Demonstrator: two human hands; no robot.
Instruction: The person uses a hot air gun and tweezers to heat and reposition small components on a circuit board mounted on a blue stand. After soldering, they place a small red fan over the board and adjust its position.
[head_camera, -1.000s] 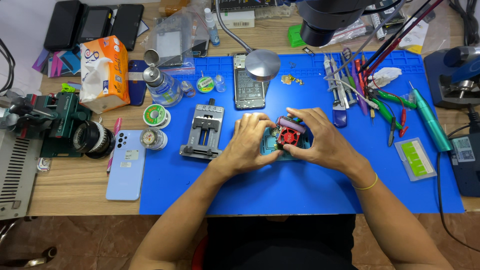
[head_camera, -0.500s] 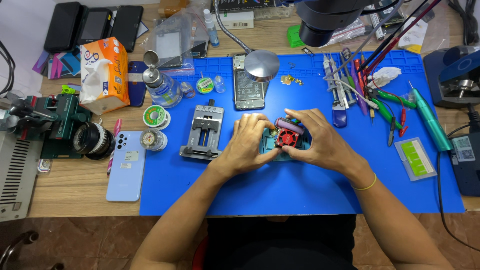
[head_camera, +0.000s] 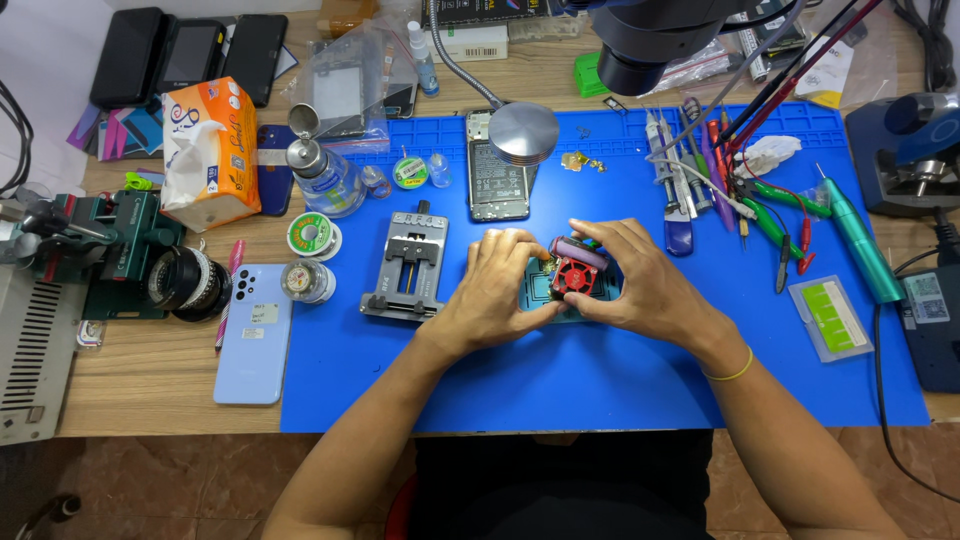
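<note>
Both hands meet over a small red fan module (head_camera: 574, 275) on the blue mat (head_camera: 600, 380): the left hand (head_camera: 495, 290) and right hand (head_camera: 635, 285) pinch it from either side. A metal holder (head_camera: 408, 265) lies just left of the left hand.

We see the surface (head_camera: 150, 380) under bright, even light from above, so the blue mat (head_camera: 600, 380) reads saturated and our hands cast only short, soft shadows beneath the wrists. Glare sits on the round metal lamp head (head_camera: 523, 132), on the clear plastic bags (head_camera: 345, 75) at the top and on the glass bottle (head_camera: 325, 180), while the dark microscope body (head_camera: 660, 40) overhead is close to us and slightly soft. Focus is sharp across the middle; the wide lens bends the edges, and the floor (head_camera: 150, 480) below falls dimmer.
</note>
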